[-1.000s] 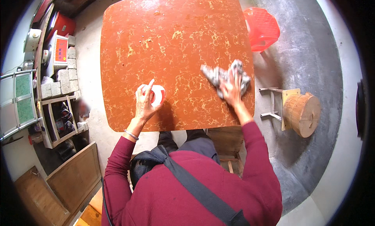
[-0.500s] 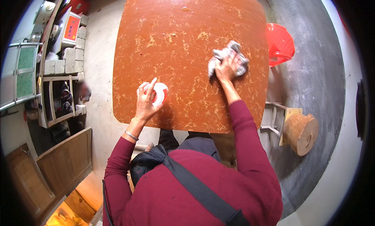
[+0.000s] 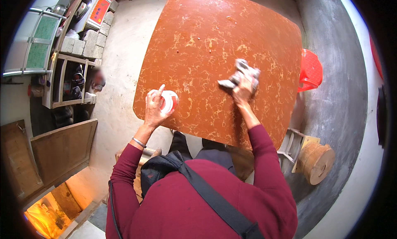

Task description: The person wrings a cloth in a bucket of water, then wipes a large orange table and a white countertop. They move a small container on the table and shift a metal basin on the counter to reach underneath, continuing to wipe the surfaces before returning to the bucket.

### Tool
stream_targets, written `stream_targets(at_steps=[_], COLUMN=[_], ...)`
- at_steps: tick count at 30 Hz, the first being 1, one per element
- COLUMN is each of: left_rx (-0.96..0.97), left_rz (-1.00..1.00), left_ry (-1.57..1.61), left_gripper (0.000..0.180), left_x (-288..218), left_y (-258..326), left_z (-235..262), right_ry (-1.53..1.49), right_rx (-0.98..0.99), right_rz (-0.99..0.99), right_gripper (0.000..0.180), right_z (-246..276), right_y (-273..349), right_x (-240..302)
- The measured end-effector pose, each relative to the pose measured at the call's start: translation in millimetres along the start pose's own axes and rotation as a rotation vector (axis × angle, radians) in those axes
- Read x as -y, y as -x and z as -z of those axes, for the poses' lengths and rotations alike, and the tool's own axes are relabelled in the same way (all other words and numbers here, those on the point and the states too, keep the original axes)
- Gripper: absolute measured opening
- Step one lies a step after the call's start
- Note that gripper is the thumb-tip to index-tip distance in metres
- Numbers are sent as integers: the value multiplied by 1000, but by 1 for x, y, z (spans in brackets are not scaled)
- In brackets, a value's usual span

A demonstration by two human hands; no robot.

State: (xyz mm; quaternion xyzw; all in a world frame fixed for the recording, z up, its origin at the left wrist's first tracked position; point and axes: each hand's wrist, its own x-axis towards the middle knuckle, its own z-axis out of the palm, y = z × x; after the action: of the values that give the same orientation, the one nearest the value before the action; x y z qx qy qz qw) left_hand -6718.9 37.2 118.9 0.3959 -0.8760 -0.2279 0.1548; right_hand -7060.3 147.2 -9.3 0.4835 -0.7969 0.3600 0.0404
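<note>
Shiny, streaky counter (image 3: 194, 69); left hand (image 3: 154, 109) clasps round white thing (image 3: 169, 102); crumpled cloth (image 3: 241, 66) under right hand (image 3: 244, 90), whose grip I can't tell

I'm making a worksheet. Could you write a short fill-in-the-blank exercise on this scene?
1. The right hand lies on a crumpled greyish ____.
2. The left hand holds a round object coloured white and ____.
3. A bracelet circles the person's ____ wrist.
4. The round wooden block is to the ____ of the table.

Missing words: cloth; red; left; right.
</note>
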Motion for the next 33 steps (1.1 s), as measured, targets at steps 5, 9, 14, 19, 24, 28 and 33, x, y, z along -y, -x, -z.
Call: stream_targets(at_steps=[5,9,14,19,24,28,33], left_rx=[35,12,0,-82,-98,-80,-28], left_rz=[-34,-8,89,144,187,128,-77], left_ry=[50,44,52,3,-13,23,60], left_gripper=[93,93,94,93,95,94,87], left_x=[18,40,76,117,138,140,139], left_y=[4,17,44,76,93,82,62], left_z=[6,30,65,91,106,110,117], right_ry=[362,391,176,-122,-355,-809,-1082], right_rx=[81,40,61,137,455,454,302], right_rz=[-278,-235,40,223,171,54,-111], right_gripper=[59,57,54,46,43,52,51], right_z=[-20,-74,-158,-239,-256,-271,-171], right_y=[-9,-57,-107,-96,-55,-17,-23], right_x=[-8,12,94,217,321,352,345])
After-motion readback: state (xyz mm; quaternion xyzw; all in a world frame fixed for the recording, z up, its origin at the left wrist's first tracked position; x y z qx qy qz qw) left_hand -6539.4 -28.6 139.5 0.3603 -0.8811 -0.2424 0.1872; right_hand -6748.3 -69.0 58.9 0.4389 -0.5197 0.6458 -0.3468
